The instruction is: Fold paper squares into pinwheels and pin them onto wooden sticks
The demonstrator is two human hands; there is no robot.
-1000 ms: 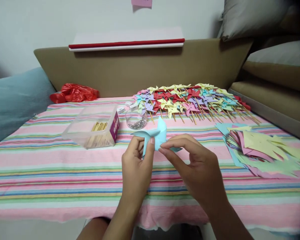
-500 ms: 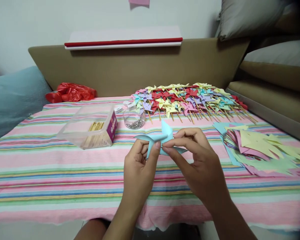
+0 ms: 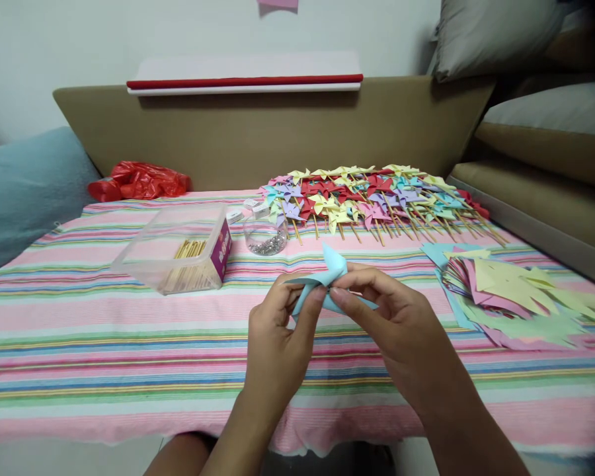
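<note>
A light blue paper pinwheel (image 3: 334,261) is held above the striped cloth, its blades folded in toward the middle. My left hand (image 3: 282,324) pinches it from the left, thumb pressed near the centre. From the right, my right hand (image 3: 396,317) grips it with thumb and fingers close to the same centre. The two thumbs almost meet there. Whatever lies under the fingertips is hidden, and no stick shows on this pinwheel.
Beyond my hands are a round clear tub (image 3: 265,238) of small metal pieces and a plastic box (image 3: 143,258) of wooden sticks. Many-coloured finished pinwheels (image 3: 371,205) lie at the back right. Cut paper sheets (image 3: 515,284) are stacked at right; a red plastic bag (image 3: 143,182) lies back left.
My right hand's fingers have closed in around the pinwheel's centre, the thumb now pressing beside the left one. The pinwheel has shifted slightly right and tilted.
</note>
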